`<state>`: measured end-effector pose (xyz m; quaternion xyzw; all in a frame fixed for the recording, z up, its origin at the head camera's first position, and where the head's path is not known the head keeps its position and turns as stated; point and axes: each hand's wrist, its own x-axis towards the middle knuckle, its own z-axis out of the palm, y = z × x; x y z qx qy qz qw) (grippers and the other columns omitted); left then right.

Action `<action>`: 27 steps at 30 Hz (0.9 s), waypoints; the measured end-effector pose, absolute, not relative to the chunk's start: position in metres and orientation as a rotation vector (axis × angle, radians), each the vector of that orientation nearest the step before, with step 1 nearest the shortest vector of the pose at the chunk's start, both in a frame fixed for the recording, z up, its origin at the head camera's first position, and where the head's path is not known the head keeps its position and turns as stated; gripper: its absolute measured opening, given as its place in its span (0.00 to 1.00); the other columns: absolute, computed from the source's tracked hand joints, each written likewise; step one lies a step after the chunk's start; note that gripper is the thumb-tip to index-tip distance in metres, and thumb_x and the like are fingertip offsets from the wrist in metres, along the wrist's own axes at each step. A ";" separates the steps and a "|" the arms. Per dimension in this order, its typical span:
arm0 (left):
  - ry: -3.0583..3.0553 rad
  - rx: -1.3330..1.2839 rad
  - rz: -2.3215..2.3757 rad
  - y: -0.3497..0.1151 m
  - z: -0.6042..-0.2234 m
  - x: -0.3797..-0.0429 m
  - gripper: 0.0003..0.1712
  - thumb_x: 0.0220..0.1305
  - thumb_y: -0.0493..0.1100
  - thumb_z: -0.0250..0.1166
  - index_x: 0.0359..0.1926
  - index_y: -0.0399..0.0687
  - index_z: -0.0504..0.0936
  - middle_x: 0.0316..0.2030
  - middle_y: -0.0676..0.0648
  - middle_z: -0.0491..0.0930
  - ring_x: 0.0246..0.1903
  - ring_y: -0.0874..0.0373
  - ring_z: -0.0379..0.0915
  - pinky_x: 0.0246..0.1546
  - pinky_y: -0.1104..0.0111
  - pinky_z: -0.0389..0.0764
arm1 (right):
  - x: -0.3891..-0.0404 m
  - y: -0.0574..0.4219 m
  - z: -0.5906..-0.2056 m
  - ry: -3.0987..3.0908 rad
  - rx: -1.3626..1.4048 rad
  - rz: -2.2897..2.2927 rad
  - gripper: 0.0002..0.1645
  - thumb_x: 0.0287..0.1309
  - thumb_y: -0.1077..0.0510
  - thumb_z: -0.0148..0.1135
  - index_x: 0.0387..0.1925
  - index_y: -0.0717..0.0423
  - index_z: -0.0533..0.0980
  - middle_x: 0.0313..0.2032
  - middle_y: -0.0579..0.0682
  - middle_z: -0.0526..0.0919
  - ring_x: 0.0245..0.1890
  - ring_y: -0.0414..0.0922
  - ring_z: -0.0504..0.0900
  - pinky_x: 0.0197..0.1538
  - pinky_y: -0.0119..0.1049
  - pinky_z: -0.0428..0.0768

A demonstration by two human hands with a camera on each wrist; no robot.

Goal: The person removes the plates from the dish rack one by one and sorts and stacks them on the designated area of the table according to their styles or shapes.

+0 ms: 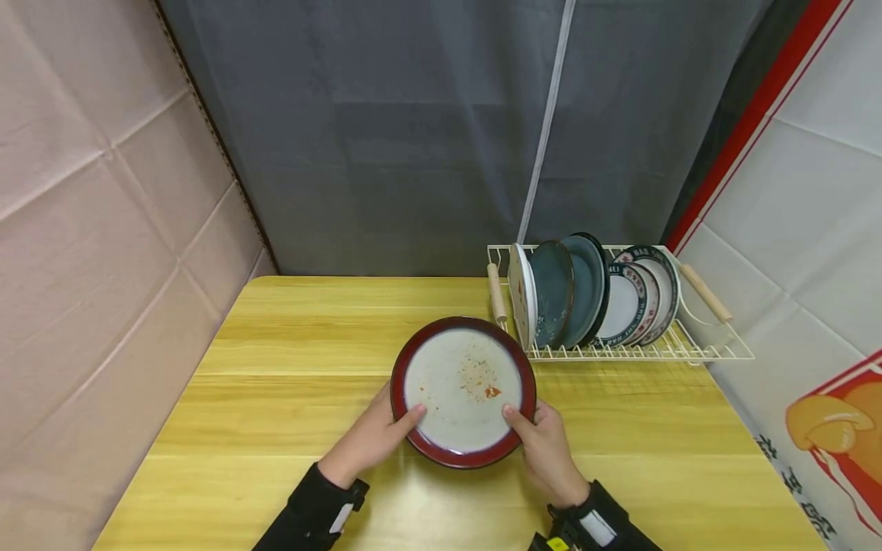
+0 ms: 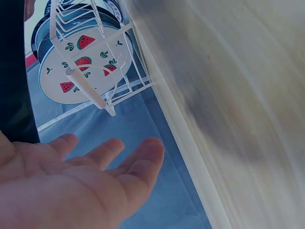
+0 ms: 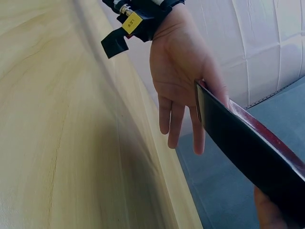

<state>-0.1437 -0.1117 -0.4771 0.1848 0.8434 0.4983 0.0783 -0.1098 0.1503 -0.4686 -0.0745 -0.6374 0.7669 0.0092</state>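
Note:
A round plate (image 1: pixel 460 383) with a dark red rim and pale centre is held up over the table in the head view. Brown crumbs and a small orange-red scrap (image 1: pixel 492 392) lie on its face. My left hand (image 1: pixel 375 432) grips the lower left rim, thumb on top. On the lower right, my right hand (image 1: pixel 547 451) holds the rim the same way. Seen from the right wrist, the plate's dark underside (image 3: pixel 248 152) is tilted, and the left hand's (image 3: pixel 183 81) fingers extend below it. Those fingers also show from the left wrist, in the foreground.
A cream wire dish rack (image 1: pixel 689 348) with wooden handles stands at the table's back right. It holds several plates upright, among them a blue-grey plate (image 1: pixel 582 283) and a watermelon-patterned plate (image 2: pixel 95 52). The wooden table (image 1: pixel 296 360) meets a grey curtain (image 1: pixel 358 153) behind.

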 end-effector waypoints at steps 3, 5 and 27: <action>2.462 0.543 1.553 -0.111 -0.479 -0.143 0.42 0.74 0.61 0.53 0.80 0.64 0.43 0.75 0.50 0.57 0.72 0.54 0.56 0.72 0.49 0.56 | -0.110 0.150 -0.468 -1.977 -0.242 2.419 0.20 0.71 0.69 0.54 0.61 0.74 0.69 0.53 0.67 0.81 0.45 0.46 0.86 0.51 0.36 0.84; 2.414 0.537 1.597 -0.110 -0.480 -0.143 0.41 0.75 0.60 0.53 0.80 0.64 0.43 0.74 0.50 0.58 0.71 0.54 0.57 0.72 0.50 0.56 | -0.109 0.150 -0.467 -1.964 -0.244 2.440 0.21 0.71 0.68 0.54 0.62 0.73 0.69 0.53 0.67 0.81 0.46 0.46 0.85 0.51 0.37 0.84; 2.282 0.321 1.891 -0.109 -0.475 -0.141 0.33 0.79 0.50 0.51 0.76 0.47 0.52 0.67 0.37 0.66 0.62 0.44 0.70 0.65 0.50 0.69 | -0.109 0.148 -0.466 -1.989 -0.291 2.517 0.23 0.71 0.65 0.55 0.64 0.71 0.67 0.56 0.63 0.80 0.48 0.47 0.85 0.53 0.38 0.83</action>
